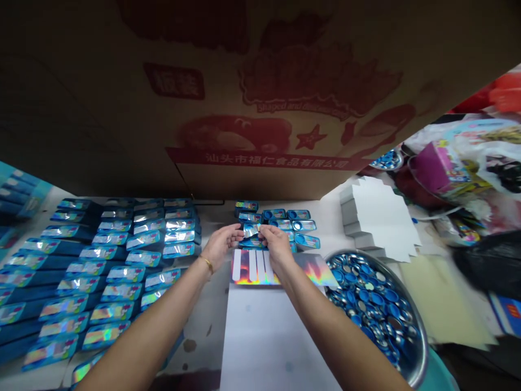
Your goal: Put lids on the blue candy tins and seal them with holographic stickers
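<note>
Near the middle of the head view, my left hand point(222, 244) and my right hand point(277, 243) meet over a small shiny strip point(251, 231). The right fingers pinch its right end, and the left fingers are curled at its left side. Under and behind the hands stand several small blue tins point(306, 241), some with a round recess on top. Just below my hands lies a holographic sheet point(313, 270) with pale bars where strips are gone, on top of a white sheet point(260, 331).
Rows of blue tins with shiny tops point(112, 239) fill the left. A large cardboard box point(252, 179) stands behind. At right are a metal bowl point(423, 342) of blue and silver round pieces, a stack of white card point(382, 217), yellowish sheets point(448, 298) and bags.
</note>
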{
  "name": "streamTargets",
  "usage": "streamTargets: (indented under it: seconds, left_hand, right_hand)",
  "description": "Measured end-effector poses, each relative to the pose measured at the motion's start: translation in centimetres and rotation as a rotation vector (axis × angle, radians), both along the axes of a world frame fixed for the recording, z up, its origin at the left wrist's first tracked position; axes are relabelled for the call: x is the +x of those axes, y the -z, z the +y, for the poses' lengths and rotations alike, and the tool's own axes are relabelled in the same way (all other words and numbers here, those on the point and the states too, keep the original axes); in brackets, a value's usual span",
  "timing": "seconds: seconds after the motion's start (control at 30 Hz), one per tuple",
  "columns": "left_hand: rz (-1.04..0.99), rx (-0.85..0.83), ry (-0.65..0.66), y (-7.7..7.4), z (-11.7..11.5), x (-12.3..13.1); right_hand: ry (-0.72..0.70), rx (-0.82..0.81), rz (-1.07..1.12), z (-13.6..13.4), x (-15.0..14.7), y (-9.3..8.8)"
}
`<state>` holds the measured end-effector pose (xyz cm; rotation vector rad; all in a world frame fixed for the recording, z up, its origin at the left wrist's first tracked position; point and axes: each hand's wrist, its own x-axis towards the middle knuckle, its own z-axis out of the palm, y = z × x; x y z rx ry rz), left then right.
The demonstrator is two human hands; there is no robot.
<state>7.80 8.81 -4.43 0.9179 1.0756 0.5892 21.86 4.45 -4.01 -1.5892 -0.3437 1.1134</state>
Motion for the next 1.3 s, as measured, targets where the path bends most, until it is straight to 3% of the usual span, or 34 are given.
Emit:
streamTargets:
  seconds: [0.2, 0.47, 0.63, 0.73, 0.87, 0.93, 1.1, 1.23, 1.3]
  left_hand:
    - [0.038, -0.020, -0.062, 0.0, 1.3, 1.2]
    - [0.128, 0.152, -0.120, 4.0, 4.2, 1.5]
    - [0.233, 0.189, -0.154, 6.4, 3.6, 2.8]
    - [0.338, 0.247, -0.208, 7.0, 3.0, 2.9]
    - [0.375, 0.238, -0.217, 6.0, 1.9, 1.3]
    - [0.339, 0.247, -0.137, 5.0, 0.9, 0.1]
    - [0.236, 0.276, 0.169, 2.7, -1.7, -1.5]
    - [0.154, 0.214, 0.178, 2.0, -2.7, -1.0]
    - [0.111, 0.163, 0.140, 1.6, -3.1, -0.6]
  right_hand:
    - [0.071, 0.051, -0.111, -0.2, -0.8, 1.3]
    - [0.020, -0.092, -0.874, 0.3, -1.4, 2.8]
    - [-0.079, -0.222, -1.139, 0.4, -1.6, 3.1]
    - [-0.125, -0.225, -1.254, 0.0, -1.4, 2.6]
    - [-0.456, -0.191, -1.423, -1.1, -0.5, 1.4]
    - [-0.626, -0.190, -1.471, -1.6, 0.1, 1.0]
    - [-0.719, -0.026, -1.403, -3.4, 1.4, -0.2]
    - [-0.908, 0.138, -1.380, -5.2, 1.4, -1.0]
    - [-0.928, 0.175, -1.457, -5.8, 1.1, -1.0]
